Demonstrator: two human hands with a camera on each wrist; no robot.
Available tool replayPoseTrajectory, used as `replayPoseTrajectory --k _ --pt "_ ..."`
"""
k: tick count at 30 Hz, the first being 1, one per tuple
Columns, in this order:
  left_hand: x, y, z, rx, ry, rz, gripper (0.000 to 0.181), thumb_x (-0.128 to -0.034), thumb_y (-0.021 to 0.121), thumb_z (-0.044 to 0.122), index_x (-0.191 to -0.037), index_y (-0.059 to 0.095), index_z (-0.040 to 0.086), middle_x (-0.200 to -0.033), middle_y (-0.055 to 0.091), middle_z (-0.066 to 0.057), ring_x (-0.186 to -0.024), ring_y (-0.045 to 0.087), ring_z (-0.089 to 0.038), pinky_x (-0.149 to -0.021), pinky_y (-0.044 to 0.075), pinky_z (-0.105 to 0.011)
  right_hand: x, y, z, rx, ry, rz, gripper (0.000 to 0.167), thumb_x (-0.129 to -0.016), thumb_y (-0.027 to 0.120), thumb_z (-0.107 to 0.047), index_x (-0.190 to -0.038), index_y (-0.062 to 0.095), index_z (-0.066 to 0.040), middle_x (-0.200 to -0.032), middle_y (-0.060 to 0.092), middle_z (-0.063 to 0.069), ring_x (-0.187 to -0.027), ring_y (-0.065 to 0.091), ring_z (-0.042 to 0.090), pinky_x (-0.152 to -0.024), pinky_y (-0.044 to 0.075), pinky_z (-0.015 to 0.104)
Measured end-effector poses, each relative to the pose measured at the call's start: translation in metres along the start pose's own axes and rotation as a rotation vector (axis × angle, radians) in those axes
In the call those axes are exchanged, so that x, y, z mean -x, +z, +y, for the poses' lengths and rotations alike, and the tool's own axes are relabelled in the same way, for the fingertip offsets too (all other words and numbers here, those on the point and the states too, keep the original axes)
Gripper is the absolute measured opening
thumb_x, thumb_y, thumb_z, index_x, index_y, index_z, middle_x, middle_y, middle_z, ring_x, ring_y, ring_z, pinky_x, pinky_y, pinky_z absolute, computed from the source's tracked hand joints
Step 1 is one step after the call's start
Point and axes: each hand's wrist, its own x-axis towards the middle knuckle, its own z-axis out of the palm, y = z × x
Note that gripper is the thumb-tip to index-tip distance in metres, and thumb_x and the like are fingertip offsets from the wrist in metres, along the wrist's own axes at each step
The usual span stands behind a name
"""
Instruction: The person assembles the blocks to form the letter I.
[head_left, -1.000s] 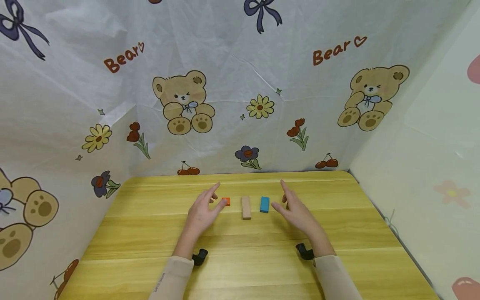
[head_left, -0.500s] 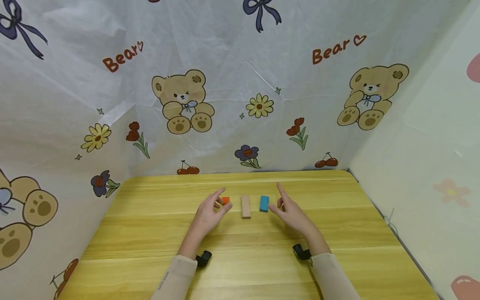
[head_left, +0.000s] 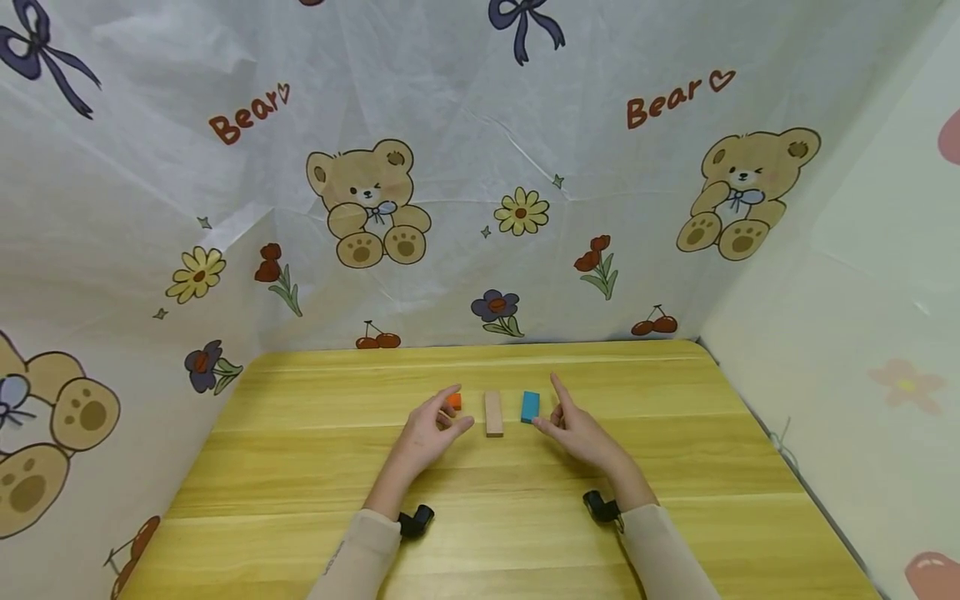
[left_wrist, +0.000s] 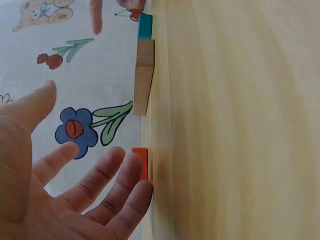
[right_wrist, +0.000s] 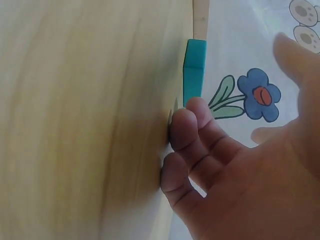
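Note:
Three small blocks lie in a row on the table: an orange block (head_left: 455, 402), a longer plain wooden block (head_left: 493, 414) and a blue block (head_left: 530, 407). My left hand (head_left: 426, 435) hovers beside the orange block, its fingers loosely bent and holding nothing; from the head view it partly covers that block. In the left wrist view the fingers overlap the orange block (left_wrist: 141, 162). On the other side, my right hand (head_left: 581, 433) is near the blue block (right_wrist: 195, 72), index finger extended, other fingers bent, nothing held. Whether its fingertips touch the table I cannot tell.
The wood-patterned table (head_left: 480, 533) reaches back to a white wall cloth (head_left: 450, 108) printed with bears and flowers. A pale wall (head_left: 847, 333) runs along the right edge. Black wrist cameras (head_left: 416, 522) sit near both sleeves.
My left hand has moved right and slightly nearer, across the orange block. The right hand has shifted a little left toward the blue block. The blocks stay where they were.

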Motion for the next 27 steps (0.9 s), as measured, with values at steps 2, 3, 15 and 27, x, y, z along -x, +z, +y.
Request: replayPoseTrajectory --k 2,3,15,27 --pt "-0.001 0.002 0.000 0.000 0.001 -0.009 0.065 -0.0986 0.076 0.044 -0.156 0.054 0.025 -0.116 0.069 -0.010 -0.099 0.067 -0.018 -0.088 0.057 -0.043 0.000 0.000 0.001 0.009 -0.009 -0.007 0.097 -0.105 0.067 -0.042 -0.173 0.002 -0.018 -0.097 0.060 0.007 -0.078 0.052 0.016 -0.070 0.044 0.027" --pt "-0.001 0.003 -0.001 -0.005 0.001 -0.013 0.065 -0.0983 0.076 0.044 -0.156 0.054 0.024 -0.116 0.070 -0.010 -0.099 0.067 -0.018 -0.089 0.057 -0.044 0.000 0.000 0.001 0.015 -0.013 -0.009 0.097 -0.105 0.067 -0.042 -0.173 0.003 -0.017 -0.097 0.061 0.007 -0.079 0.052 0.015 -0.070 0.045 0.027" --pt "-0.005 0.018 -0.011 -0.022 0.027 -0.033 0.063 -0.0983 0.077 0.040 -0.153 0.058 0.017 -0.110 0.067 -0.003 -0.099 0.058 -0.015 -0.092 0.051 -0.039 -0.013 0.000 0.009 0.064 -0.013 -0.007 0.089 -0.104 0.069 -0.039 -0.172 0.017 -0.015 -0.092 0.062 0.004 -0.075 0.052 0.015 -0.069 0.043 0.030" --pt "-0.009 0.033 -0.015 -0.197 0.081 0.001 0.057 -0.0964 0.076 0.047 -0.148 0.064 0.024 -0.098 0.062 0.001 -0.090 0.049 -0.016 -0.092 0.039 -0.044 -0.016 0.001 0.006 0.115 -0.015 -0.008 0.082 -0.103 0.071 -0.035 -0.169 0.028 -0.012 -0.087 0.062 0.002 -0.071 0.052 0.015 -0.068 0.043 0.032"
